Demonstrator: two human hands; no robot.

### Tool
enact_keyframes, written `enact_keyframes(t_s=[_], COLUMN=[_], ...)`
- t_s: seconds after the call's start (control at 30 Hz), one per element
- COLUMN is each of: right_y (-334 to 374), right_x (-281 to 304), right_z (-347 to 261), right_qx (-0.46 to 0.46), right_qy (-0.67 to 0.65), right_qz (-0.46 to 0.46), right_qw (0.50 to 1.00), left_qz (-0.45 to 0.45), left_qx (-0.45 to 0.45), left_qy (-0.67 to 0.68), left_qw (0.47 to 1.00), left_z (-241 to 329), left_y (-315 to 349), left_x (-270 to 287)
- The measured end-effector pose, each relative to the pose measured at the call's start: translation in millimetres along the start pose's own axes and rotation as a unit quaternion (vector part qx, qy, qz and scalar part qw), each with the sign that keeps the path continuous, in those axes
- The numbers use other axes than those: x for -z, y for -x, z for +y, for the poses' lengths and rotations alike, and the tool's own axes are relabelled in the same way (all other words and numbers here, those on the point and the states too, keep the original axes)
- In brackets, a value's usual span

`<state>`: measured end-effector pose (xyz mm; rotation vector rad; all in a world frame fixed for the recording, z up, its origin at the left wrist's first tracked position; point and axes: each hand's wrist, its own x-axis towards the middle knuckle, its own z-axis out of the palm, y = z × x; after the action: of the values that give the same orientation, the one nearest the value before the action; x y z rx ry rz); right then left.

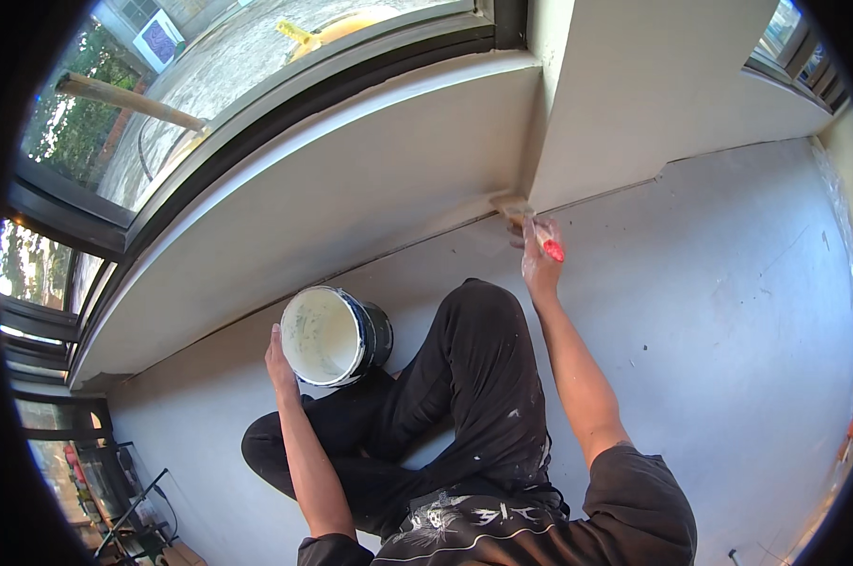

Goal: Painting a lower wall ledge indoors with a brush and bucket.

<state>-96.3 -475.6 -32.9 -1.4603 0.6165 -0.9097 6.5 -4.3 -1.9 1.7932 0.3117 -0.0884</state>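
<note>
My right hand (539, 259) grips a paintbrush (525, 222) with a red handle end; its pale bristles touch the foot of the white wall (351, 198), right where wall, corner pillar (634, 85) and floor meet. My left hand (277, 363) holds the rim of a dark paint bucket (337, 335) that is white inside, tipped toward me and resting by my bent knee. I am crouched on the floor in black, paint-flecked trousers.
A long window (209, 85) with a dark frame runs above the low white wall on the left. The grey floor (728, 311) stretches to the right. A second window (794, 47) sits at the upper right. Stands and gear (124, 500) lie lower left.
</note>
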Motion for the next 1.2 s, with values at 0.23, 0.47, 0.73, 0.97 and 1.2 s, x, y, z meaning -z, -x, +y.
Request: enact_keyframes(t_s=[0.23, 0.47, 0.73, 0.97, 1.2], right_y=[-57, -51, 15, 37, 32], right_x=[-29, -27, 12, 67, 114], right_z=[-118, -72, 46, -2, -55], right_qx=[0.182, 0.183, 0.012, -0.058, -0.111], right_qy=[-0.194, -0.183, -0.109, -0.088, -0.236], right_qz=[-0.006, 0.027, -0.041, -0.132, -0.25], right_qw=[0.964, 0.966, 0.993, 0.986, 0.933], left_qz=[-0.002, -0.009, -0.012, -0.018, -0.08], left_qx=[0.008, 0.014, -0.015, -0.103, -0.118], left_qy=[0.0, -0.004, -0.023, -0.13, -0.249], left_qw=[1.0, 1.0, 1.0, 0.986, 0.958], left_z=[-2, -6, -2, 15, 41], left_y=[0, -4, -3, -3, 0], left_x=[1, 3, 5, 15, 27])
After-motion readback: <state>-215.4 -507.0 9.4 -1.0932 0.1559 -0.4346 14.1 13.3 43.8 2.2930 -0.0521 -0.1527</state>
